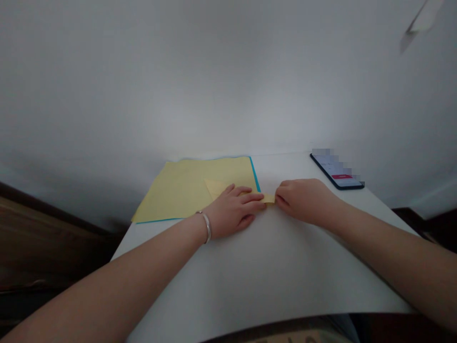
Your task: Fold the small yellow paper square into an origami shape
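A piece of folded yellow paper point(270, 198) lies low over the white table, partly hidden under my fingers. My left hand point(237, 207) rests flat on it with fingers stretched toward the right, and a silver bangle circles that wrist. The right end of the paper is pinched in my right hand point(303, 200), which is closed in a loose fist. Beneath and behind my left hand, a large yellow sheet point(185, 186) is spread out, with a blue sheet point(254, 174) showing along its right and lower edges. A pointed paler yellow corner point(213, 187) sticks out beyond my left fingers.
On the right of the white table point(264, 276) lies a phone point(337, 170) with its screen lit, close to the wall point(228, 85). The table's far edge meets this wall. Brown wooden furniture point(39, 238) stands at the left.
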`<action>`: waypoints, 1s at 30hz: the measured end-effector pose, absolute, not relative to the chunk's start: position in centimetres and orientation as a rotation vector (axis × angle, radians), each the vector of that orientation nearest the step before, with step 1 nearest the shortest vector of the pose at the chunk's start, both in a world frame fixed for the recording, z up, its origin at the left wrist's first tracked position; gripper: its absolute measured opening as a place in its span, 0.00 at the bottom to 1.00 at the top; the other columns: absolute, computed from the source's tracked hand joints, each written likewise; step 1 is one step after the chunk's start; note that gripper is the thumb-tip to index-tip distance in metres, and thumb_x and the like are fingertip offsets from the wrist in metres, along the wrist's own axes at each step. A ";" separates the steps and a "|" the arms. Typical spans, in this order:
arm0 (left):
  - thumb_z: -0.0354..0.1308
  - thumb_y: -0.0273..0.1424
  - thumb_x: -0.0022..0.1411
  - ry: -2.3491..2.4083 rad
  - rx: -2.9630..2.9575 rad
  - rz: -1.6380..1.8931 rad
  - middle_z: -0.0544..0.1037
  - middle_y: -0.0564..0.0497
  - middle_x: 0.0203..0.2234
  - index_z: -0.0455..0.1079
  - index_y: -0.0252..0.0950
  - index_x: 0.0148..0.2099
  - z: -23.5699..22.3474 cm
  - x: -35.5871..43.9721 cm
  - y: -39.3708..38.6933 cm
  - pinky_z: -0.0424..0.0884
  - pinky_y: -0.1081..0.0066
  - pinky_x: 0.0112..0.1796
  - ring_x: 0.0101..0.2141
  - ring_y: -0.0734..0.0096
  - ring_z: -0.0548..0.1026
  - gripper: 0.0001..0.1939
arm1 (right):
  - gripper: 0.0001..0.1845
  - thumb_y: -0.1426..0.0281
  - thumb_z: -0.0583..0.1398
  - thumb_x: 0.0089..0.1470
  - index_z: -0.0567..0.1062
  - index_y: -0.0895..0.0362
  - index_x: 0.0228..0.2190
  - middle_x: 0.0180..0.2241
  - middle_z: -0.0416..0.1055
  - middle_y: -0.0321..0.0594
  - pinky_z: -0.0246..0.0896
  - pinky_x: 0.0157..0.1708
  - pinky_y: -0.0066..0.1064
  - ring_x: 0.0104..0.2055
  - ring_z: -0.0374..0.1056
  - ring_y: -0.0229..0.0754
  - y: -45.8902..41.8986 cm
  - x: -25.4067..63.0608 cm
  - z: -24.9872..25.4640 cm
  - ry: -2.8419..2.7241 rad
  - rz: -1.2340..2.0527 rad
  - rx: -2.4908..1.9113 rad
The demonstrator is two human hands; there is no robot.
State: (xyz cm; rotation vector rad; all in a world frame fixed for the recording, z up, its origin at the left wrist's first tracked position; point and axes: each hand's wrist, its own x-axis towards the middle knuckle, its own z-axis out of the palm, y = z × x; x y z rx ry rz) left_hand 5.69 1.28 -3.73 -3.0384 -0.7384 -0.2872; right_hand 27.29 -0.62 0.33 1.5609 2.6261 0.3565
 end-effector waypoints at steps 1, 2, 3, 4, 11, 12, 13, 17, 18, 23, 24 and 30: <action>0.47 0.30 0.63 -0.748 -3.046 -0.315 0.66 0.49 0.55 0.61 0.40 0.56 -3.7 5.7 1.3 0.58 0.54 0.50 0.53 0.57 0.62 0.19 | 0.18 0.65 0.48 0.58 0.75 0.56 0.29 0.31 0.75 0.43 0.51 0.22 0.29 0.30 0.70 0.42 -0.5 27.3 0.1 2.639 0.357 1.605; 0.48 0.29 0.62 -0.767 -3.053 -0.346 0.67 0.47 0.54 0.61 0.38 0.56 -3.7 5.7 1.3 0.59 0.55 0.50 0.53 0.58 0.63 0.20 | 0.18 0.64 0.48 0.58 0.74 0.56 0.29 0.31 0.74 0.42 0.50 0.22 0.29 0.30 0.70 0.42 -0.3 27.4 0.0 2.641 0.349 1.656; 0.49 0.29 0.61 -0.786 -3.057 -0.376 0.68 0.46 0.53 0.60 0.37 0.56 -3.7 5.7 1.3 0.59 0.57 0.51 0.52 0.59 0.63 0.21 | 0.18 0.63 0.48 0.58 0.74 0.56 0.29 0.30 0.74 0.41 0.50 0.22 0.29 0.29 0.70 0.41 -0.1 27.4 -0.2 2.629 0.335 1.719; 0.49 0.28 0.60 -0.799 -3.061 -0.395 0.69 0.45 0.52 0.59 0.35 0.57 -3.7 5.7 1.3 0.59 0.57 0.51 0.52 0.60 0.63 0.21 | 0.18 0.61 0.48 0.58 0.73 0.55 0.30 0.29 0.74 0.41 0.50 0.22 0.29 0.28 0.69 0.41 0.0 27.4 -0.4 2.612 0.318 1.785; 0.47 0.30 0.63 -0.735 -3.063 -0.388 0.67 0.48 0.54 0.63 0.38 0.53 -3.5 5.7 1.3 0.58 0.57 0.52 0.53 0.61 0.63 0.17 | 0.18 0.54 0.53 0.54 0.74 0.52 0.36 0.39 0.71 0.39 0.57 0.28 0.30 0.37 0.69 0.43 0.1 27.4 -1.4 2.767 0.132 1.803; 0.47 0.30 0.63 -0.741 -3.055 -0.394 0.67 0.47 0.54 0.63 0.38 0.54 -3.5 5.7 1.2 0.58 0.57 0.53 0.53 0.61 0.62 0.17 | 0.18 0.53 0.53 0.54 0.74 0.52 0.36 0.39 0.71 0.40 0.58 0.29 0.31 0.38 0.69 0.43 0.1 27.4 -1.6 2.788 0.090 1.805; 0.47 0.30 0.63 -0.753 -3.046 -0.395 0.66 0.47 0.55 0.63 0.37 0.54 -3.5 5.7 1.2 0.58 0.57 0.53 0.54 0.61 0.62 0.17 | 0.18 0.53 0.53 0.53 0.74 0.52 0.35 0.39 0.70 0.40 0.58 0.30 0.31 0.38 0.68 0.42 0.2 27.3 -1.7 2.805 0.044 1.814; 0.48 0.31 0.61 -0.888 -3.022 -0.367 0.62 0.43 0.58 0.61 0.35 0.56 -3.6 5.6 1.0 0.53 0.53 0.56 0.57 0.59 0.60 0.20 | 0.14 0.57 0.58 0.49 0.73 0.55 0.31 0.35 0.69 0.40 0.59 0.32 0.31 0.34 0.66 0.41 0.6 27.2 -2.0 2.860 -0.203 1.859; 0.49 0.31 0.61 -0.927 -3.020 -0.369 0.61 0.42 0.58 0.59 0.35 0.57 -3.6 5.6 1.0 0.52 0.51 0.56 0.57 0.58 0.59 0.21 | 0.13 0.58 0.60 0.47 0.73 0.55 0.30 0.34 0.69 0.40 0.59 0.32 0.31 0.33 0.65 0.40 0.7 27.2 -2.1 2.872 -0.277 1.872; 0.49 0.34 0.61 -0.983 -3.002 -0.415 0.63 0.42 0.57 0.53 0.33 0.61 -3.3 5.5 0.8 0.46 0.49 0.58 0.57 0.58 0.59 0.27 | 0.09 0.64 0.62 0.43 0.71 0.56 0.27 0.27 0.68 0.37 0.55 0.25 0.29 0.26 0.61 0.37 1.3 27.3 -2.5 2.893 -0.559 1.914; 0.49 0.34 0.61 -0.985 -2.992 -0.422 0.63 0.42 0.57 0.53 0.33 0.61 -3.3 5.5 0.8 0.45 0.48 0.59 0.57 0.58 0.59 0.27 | 0.08 0.64 0.61 0.44 0.71 0.56 0.27 0.25 0.67 0.36 0.54 0.24 0.29 0.25 0.60 0.36 1.3 27.3 -2.6 2.886 -0.628 1.914; 0.51 0.34 0.59 -1.023 -2.903 -0.531 0.62 0.41 0.56 0.48 0.32 0.63 -3.3 5.4 0.7 0.43 0.49 0.59 0.56 0.58 0.59 0.32 | 0.07 0.67 0.60 0.45 0.67 0.56 0.28 0.24 0.67 0.32 0.55 0.22 0.27 0.23 0.60 0.34 1.3 27.2 -2.9 2.890 -1.159 1.969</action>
